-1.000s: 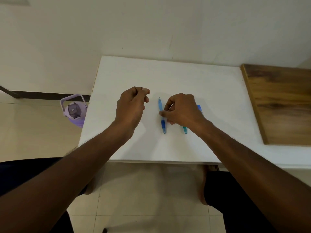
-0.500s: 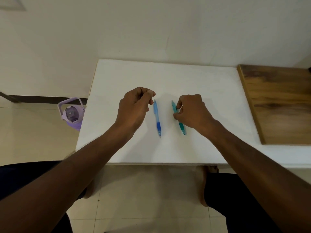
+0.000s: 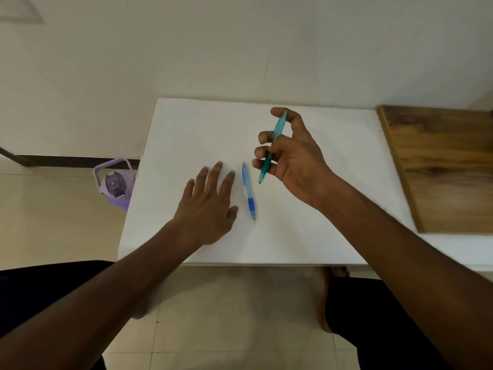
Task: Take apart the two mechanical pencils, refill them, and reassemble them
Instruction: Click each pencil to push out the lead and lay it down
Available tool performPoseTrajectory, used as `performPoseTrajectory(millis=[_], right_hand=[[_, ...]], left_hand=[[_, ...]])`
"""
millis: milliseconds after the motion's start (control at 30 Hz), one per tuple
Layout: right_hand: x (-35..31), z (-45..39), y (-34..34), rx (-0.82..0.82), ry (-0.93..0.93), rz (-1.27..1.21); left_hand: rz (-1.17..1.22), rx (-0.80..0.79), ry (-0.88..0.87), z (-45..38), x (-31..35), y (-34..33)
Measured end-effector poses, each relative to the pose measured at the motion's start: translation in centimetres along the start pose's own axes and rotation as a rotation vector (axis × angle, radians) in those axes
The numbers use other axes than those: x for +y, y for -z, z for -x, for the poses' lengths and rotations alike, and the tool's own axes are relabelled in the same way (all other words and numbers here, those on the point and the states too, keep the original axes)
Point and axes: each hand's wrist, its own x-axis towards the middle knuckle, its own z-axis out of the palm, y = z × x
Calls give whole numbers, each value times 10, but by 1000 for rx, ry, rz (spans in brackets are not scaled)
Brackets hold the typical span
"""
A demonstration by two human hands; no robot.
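A white worktop point(image 3: 306, 231) fills the centre of the head camera's view, set against a pale wall point(image 3: 240, 49), with a tiled floor point(image 3: 226, 303) below its near edge. A wooden board point(image 3: 448, 166) lies along the worktop's right side, well apart from both hands. On the floor to the left, just beside the worktop's edge, stands a lilac water bottle point(image 3: 115, 186) with a carry handle. The person's two bare forearms reach in from the bottom corners. The left hand point(image 3: 206, 206) lies palm down over the worktop, its fingers point(image 3: 202, 177) straight and slightly spread, gripping nothing; whether the palm presses the surface cannot be told. The right hand point(image 3: 293, 158) is raised above the worktop and holds the teal mechanical pencil point(image 3: 277, 132), its curled fingers wrapped narrowly around the barrel, the tip pointing down toward the person and the cap end up by the index finger. The blue mechanical pencil point(image 3: 248, 192) lies flat on the worktop between the two hands, just beside the left hand's index finger and apart from it, its dark blue grip and tip toward the person. Both pencils appear assembled.
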Motion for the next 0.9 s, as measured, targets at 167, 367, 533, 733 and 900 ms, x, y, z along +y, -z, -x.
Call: performPoseTrajectory(millis=[167, 367, 533, 733, 900], right_hand=[[-7, 13, 6, -167, -90, -345], [-8, 13, 1, -93, -115, -260], [-9, 15, -2, -87, -104, -297], [-7, 16, -3, -88, -83, -318], [-6, 15, -1, -42, -51, -291]], left_hand=[[-21, -4, -24, 1, 2, -6], [-27, 3, -1, 0, 7, -6], [-42, 4, -5, 0, 7, -6], [-45, 5, -4, 1, 8, -5], [-49, 13, -6, 1, 8, -5]])
